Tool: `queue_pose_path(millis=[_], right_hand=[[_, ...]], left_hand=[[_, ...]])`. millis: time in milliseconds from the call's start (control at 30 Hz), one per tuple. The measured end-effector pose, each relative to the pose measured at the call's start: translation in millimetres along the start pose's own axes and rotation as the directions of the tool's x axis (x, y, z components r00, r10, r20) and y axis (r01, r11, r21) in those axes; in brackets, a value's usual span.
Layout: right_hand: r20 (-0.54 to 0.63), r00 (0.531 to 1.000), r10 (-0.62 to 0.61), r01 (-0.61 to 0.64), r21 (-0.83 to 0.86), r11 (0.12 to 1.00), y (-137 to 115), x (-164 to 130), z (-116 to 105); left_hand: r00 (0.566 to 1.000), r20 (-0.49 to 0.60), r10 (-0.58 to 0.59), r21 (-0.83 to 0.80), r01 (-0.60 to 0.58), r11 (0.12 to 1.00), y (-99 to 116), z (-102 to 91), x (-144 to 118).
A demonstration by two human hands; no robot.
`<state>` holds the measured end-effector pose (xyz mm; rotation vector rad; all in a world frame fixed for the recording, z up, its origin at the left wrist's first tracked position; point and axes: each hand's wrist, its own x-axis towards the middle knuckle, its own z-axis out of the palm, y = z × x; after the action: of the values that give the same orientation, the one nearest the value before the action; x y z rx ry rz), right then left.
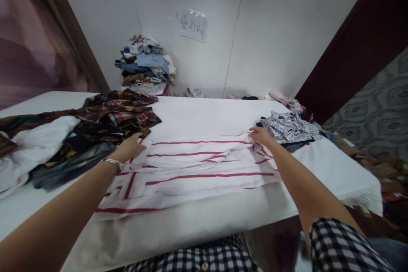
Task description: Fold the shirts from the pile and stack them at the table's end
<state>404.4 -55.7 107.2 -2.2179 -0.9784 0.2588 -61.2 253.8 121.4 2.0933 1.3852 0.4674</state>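
White panelled wall point(270, 29) with vertical seams, paper sign point(192, 25) taped to wall, white-covered table point(204, 114) against it, dark maroon curtain point(357, 38) at right, grey patterned floor covering point(382, 110), brown frame point(73, 29) at left, even indoor light

wall paper sign point(192, 26), handwritten chars, illegible

A clothes-folding workroom: a large white-covered table point(197, 114) fills mid-frame, garment piles point(145, 66) stack against the bare wall at upper left, under a handwritten paper sign point(192, 25).
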Motion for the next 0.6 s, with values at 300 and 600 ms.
queue_pose_path(millis=[300, 600], right_hand=[[-0.085, 0.989, -0.12, 0.105, -0.16, 0.981, -3, -13, 9], [0.127, 0.79, -0.6, 0.613, -0.195, 0.766, -34, -61, 40]], left_hand=[[0.792, 0.07, 0.607, 0.142, -0.61, 0.78, 26, 28.6, -58], [0.6, 0.288, 0.747, 0.036, -0.786, 0.617, 62, 81.9, -95]])
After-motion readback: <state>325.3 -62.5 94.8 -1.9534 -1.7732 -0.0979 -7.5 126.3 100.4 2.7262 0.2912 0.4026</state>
